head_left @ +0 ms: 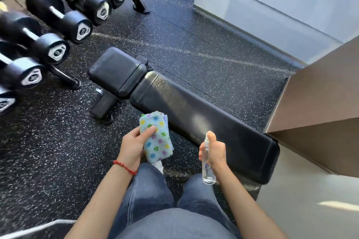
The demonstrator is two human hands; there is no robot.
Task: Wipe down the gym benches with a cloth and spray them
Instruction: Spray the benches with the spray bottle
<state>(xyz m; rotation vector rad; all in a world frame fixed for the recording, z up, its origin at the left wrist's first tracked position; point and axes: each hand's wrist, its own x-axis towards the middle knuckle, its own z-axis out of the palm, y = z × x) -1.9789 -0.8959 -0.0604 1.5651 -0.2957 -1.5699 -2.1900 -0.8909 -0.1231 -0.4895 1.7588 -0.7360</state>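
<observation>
Fingers (147,132) gripping cloth (156,137), right hand (214,150) clasping spray bottle (207,163) at bench (194,112) edge

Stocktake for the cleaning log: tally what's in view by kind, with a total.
Dumbbells: 7, some cut off at the frame edge
Benches: 1
Cloths: 1, in left hand
Spray bottles: 1, in right hand
Total: 10

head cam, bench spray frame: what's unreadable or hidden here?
- Spray bottle: label too small; right hand covers its side.
- Dumbbells: end-cap numbers blurred, rack cut by left edge.
- Cloth: folded; left hand hides its underside.
- Bench: near-end frame behind the legs.
</observation>
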